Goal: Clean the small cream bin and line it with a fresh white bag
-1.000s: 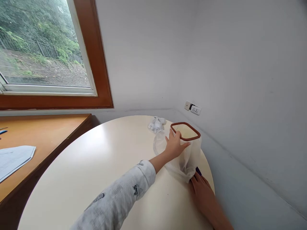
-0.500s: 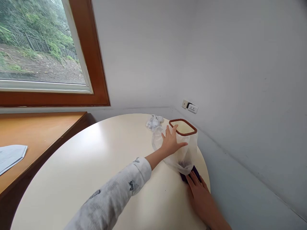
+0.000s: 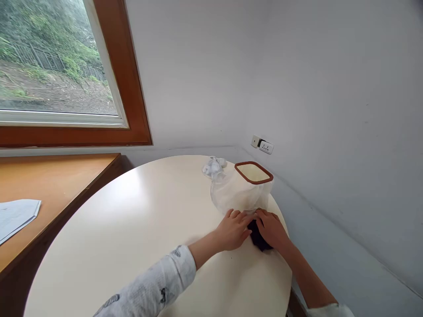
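Note:
A cream bin with a brown rim [image 3: 254, 182] stands at the right side of the round table. A clear plastic bag [image 3: 228, 193] lies loosely around its lower part and spreads to the left. My left hand [image 3: 233, 230] is closed on the near edge of the bag, fingers curled. Beside it, my right hand [image 3: 271, 226] has its fingers bent over the same edge, closed on the plastic; the fingertips are partly hidden. A dark folded cloth [image 3: 259, 237] lies on the table under and between my hands.
A crumpled whitish plastic bundle [image 3: 213, 166] sits behind the bag on the round table [image 3: 148, 229]. Papers [image 3: 18, 215] lie on a wooden desk [image 3: 59, 176] at left. A wall socket [image 3: 266, 147] and walls close off the corner behind the bin.
My left hand has come down from beside the bin's rim to the bag's near edge. My right hand has moved up off the dark cloth onto the bag's edge.

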The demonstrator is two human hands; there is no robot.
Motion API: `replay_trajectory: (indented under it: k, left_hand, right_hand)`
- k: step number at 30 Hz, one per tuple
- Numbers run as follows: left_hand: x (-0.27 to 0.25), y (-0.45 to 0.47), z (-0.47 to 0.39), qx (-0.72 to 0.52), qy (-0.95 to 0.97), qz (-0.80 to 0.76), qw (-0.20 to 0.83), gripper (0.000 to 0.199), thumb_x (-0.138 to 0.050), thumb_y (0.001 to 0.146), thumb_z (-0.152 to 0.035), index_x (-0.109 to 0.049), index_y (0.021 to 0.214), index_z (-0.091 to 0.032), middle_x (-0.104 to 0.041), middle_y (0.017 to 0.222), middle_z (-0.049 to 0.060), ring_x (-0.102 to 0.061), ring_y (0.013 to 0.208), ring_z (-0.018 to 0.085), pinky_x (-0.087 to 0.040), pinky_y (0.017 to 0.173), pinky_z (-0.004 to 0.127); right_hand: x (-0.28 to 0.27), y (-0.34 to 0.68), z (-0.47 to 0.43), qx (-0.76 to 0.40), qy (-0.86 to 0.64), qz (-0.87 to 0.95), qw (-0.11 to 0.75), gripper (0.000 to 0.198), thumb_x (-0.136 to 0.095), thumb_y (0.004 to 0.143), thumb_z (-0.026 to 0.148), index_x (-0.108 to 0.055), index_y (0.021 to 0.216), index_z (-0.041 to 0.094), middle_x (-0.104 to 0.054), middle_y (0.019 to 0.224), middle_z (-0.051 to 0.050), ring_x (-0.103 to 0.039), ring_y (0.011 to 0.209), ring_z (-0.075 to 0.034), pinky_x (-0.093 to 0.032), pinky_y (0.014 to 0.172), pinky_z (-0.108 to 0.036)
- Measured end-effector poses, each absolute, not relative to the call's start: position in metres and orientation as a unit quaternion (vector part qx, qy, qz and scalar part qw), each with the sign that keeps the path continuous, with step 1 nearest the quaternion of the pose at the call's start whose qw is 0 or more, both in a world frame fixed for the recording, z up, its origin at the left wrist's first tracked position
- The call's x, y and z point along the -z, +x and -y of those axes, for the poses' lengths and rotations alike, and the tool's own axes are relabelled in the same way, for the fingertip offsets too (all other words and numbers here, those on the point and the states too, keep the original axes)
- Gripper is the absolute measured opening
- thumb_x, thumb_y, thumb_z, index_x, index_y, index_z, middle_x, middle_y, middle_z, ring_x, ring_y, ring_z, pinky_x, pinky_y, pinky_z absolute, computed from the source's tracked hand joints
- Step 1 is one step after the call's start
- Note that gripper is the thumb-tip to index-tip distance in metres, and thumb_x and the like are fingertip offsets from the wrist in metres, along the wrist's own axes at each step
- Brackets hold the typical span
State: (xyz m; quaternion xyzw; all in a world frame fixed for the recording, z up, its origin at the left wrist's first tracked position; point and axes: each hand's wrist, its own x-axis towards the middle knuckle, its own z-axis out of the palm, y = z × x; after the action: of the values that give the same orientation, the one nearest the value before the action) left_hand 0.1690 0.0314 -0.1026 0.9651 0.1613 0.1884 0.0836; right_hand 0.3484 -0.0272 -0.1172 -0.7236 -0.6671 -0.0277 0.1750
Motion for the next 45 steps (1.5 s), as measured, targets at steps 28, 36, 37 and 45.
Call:
replay_trajectory:
  k: [28,36,37,45]
  left_hand:
    - [0.084,0.025,-0.047,-0.108,0.939,-0.322,0.053,0.054,-0.026,0.091,-0.047,-0.025,0.14,-0.024,-0.036,0.14,0.011,-0.029,0.13,0.028,-0.012,0.107,0.052]
    - [0.104,-0.071,-0.032,-0.017,0.923,-0.379,0.068,0.069,-0.029,0.087,-0.057,0.005,0.141,-0.031,-0.001,0.15,0.005,-0.005,0.137,0.031,-0.002,0.107,0.055]
    - [0.106,-0.075,-0.03,-0.019,0.921,-0.384,0.069,0.07,-0.03,0.087,-0.057,0.004,0.141,-0.031,-0.001,0.15,0.005,-0.006,0.137,0.031,-0.002,0.107,0.055]
    - [0.117,-0.079,-0.03,-0.059,0.916,-0.389,0.072,0.069,-0.039,0.084,-0.055,-0.007,0.141,-0.034,-0.015,0.149,0.005,-0.016,0.136,0.028,-0.004,0.108,0.052]
  right_hand:
    - [0.088,0.29,0.022,0.052,-0.571,0.788,0.225,0.038,-0.03,0.088,0.016,-0.053,0.119,0.018,-0.059,0.117,-0.008,-0.051,0.11,-0.02,-0.037,0.096,-0.039]
    - [0.113,0.221,-0.012,-0.073,-0.474,0.875,0.065,0.06,-0.025,0.09,0.052,-0.01,0.143,0.029,-0.009,0.151,-0.002,-0.004,0.138,-0.023,-0.009,0.11,-0.048]
    - [0.116,0.217,-0.014,-0.089,-0.473,0.875,0.054,0.06,-0.023,0.09,0.054,-0.009,0.143,0.03,-0.007,0.151,-0.001,-0.002,0.138,-0.023,-0.008,0.11,-0.048]
    - [0.119,0.208,-0.016,-0.119,-0.479,0.869,0.032,0.054,-0.022,0.091,0.052,-0.019,0.141,0.033,-0.013,0.15,-0.002,-0.009,0.138,-0.023,-0.007,0.11,-0.048]
